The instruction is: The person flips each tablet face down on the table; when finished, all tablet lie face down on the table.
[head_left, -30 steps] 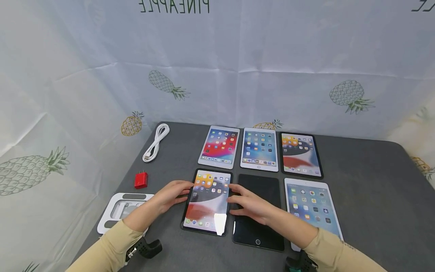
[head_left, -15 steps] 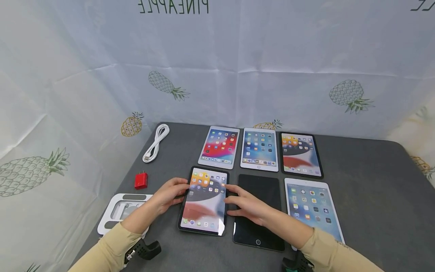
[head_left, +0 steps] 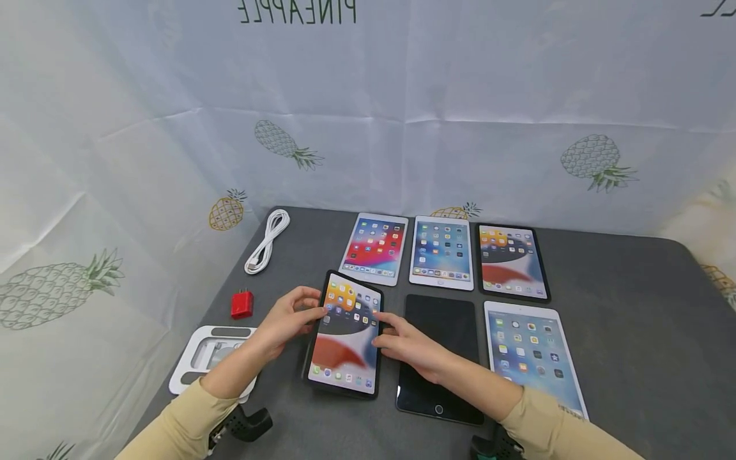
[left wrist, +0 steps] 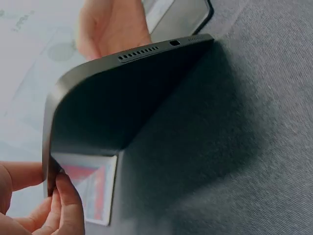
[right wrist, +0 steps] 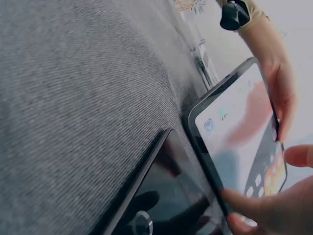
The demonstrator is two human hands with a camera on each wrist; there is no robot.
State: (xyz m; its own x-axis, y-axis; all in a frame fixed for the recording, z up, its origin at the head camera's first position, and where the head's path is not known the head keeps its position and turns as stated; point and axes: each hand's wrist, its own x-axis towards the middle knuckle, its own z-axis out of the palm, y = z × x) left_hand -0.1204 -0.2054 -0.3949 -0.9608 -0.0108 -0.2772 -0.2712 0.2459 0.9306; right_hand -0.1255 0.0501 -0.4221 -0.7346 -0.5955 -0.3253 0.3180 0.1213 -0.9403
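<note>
From the head view, the left hand and the right hand each grip a side edge of a lit tablet, its far end tilted up off the grey surface, beside a dark tablet. The left wrist view shows the tablet's dark back raised, left fingers curled on its edge. The right wrist view shows right fingers pinching its rim.

I see a grey felt table, white pineapple-print cloth hung behind and at both sides, creased, mirrored lettering along its top, even light.
</note>
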